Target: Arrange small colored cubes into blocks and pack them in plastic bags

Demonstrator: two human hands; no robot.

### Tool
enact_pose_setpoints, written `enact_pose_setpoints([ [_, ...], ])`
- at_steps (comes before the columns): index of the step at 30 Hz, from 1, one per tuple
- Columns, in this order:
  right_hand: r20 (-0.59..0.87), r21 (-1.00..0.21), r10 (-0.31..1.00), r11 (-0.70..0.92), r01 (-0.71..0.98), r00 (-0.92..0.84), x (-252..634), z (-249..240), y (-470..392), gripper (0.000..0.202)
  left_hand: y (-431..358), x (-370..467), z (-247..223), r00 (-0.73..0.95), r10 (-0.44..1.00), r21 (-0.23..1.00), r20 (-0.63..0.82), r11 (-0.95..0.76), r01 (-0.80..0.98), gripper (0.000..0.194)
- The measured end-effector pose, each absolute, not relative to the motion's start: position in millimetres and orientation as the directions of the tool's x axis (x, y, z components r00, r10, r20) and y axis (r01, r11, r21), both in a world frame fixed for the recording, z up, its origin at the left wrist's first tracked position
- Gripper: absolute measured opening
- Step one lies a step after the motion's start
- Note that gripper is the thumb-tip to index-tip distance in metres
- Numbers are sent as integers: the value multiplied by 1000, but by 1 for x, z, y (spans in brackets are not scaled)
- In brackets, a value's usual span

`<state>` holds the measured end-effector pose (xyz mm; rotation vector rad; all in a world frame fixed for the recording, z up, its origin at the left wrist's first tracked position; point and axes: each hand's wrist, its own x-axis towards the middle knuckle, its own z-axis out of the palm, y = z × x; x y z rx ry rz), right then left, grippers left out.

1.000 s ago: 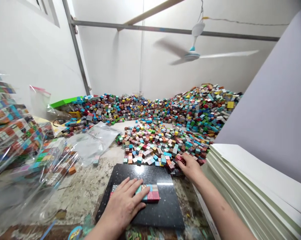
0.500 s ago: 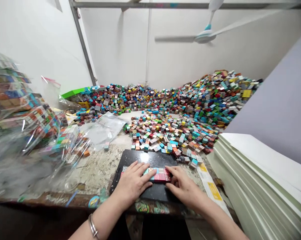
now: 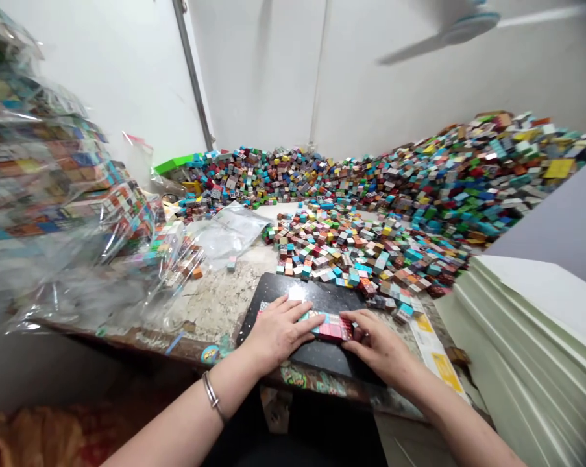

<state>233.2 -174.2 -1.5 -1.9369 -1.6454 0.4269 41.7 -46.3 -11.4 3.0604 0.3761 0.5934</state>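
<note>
My left hand (image 3: 278, 329) lies flat, fingers spread, over a row of small coloured cubes (image 3: 330, 327) on the black slab (image 3: 322, 353). My right hand (image 3: 380, 344) presses fingertips against the row's right end, fingers loosely curled, gripping nothing. The loose cube pile (image 3: 370, 214) sits just beyond the slab, and white sheets (image 3: 531, 337) are stacked to the right.
</note>
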Motion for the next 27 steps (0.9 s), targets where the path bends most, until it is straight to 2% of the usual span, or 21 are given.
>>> enact_pose_setpoints([
  [4, 155, -581, 975, -41, 813, 160, 229, -10, -171, 48, -47, 43, -11, 913, 236, 42, 332, -971, 235, 37],
  [8, 189, -525, 974, -10, 851, 128, 223, -16, -167, 42, -47, 38, -7, 902, 255, 26, 348, -964, 263, 49],
  [12, 173, -514, 975, -28, 857, 136, 223, -15, -166, 42, -46, 19, -8, 775, 479, 123, 413, -872, 473, 83],
  [14, 173, -515, 974, -40, 857, 149, 224, -15, -166, 42, -45, 7, -15, 706, 601, 209, 376, -797, 567, 91],
  [17, 185, -512, 968, -51, 857, 168, 225, -16, -167, 41, -44, -4, -26, 700, 662, 265, 266, -749, 608, 79],
  [20, 216, -506, 964, -27, 862, 157, 225, -17, -166, 39, -46, -5, -27, 741, 635, 232, 220, -771, 592, 65],
  [24, 236, -484, 963, 2, 875, 128, 224, -17, -166, 38, -50, 4, -16, 737, 615, 125, 278, -784, 608, 67],
  [27, 277, -455, 950, -1, 890, 143, 227, -21, -169, 45, -56, 13, -9, 787, 506, 46, 353, -850, 525, 70],
])
